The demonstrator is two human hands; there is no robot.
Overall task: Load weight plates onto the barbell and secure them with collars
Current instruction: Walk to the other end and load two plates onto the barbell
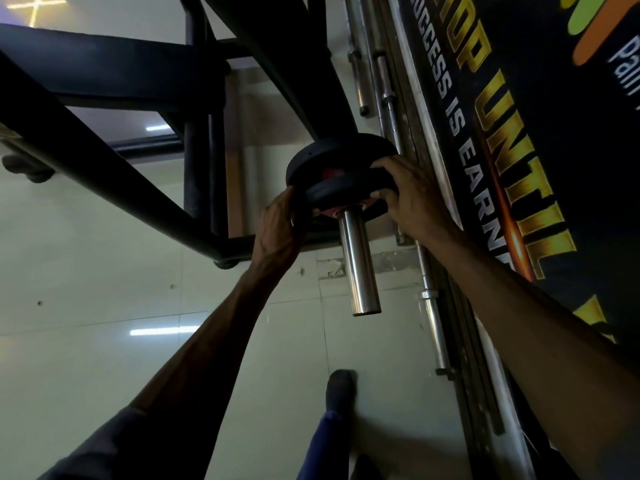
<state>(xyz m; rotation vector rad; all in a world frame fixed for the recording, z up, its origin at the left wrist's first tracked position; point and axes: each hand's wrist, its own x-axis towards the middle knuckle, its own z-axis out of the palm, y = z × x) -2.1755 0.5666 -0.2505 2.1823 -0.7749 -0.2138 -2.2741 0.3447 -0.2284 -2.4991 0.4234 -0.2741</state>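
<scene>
While both hands, left (280, 226) and right (412, 199), clamped the small plate (343, 192), it needed pushing squarely along the barbell sleeve (360, 265) against the larger plate (332, 154).

Below the small plate (341, 194), the chrome barbell sleeve (360, 265) runs bare toward 6 o'clock down to its end, with open tiled floor (104, 271) around it. At 9 o'clock the left hand (280, 226) blocks the plate's rim; at 3 o'clock the right hand (412, 199) does. Beyond that hand, spare bars (433, 317) lean along the banner wall (519, 168), leaving a narrow gap. From 10 to 12 o'clock the black rack frame (114, 174) crowds in. A foot (341, 389) stands at 6 o'clock
</scene>
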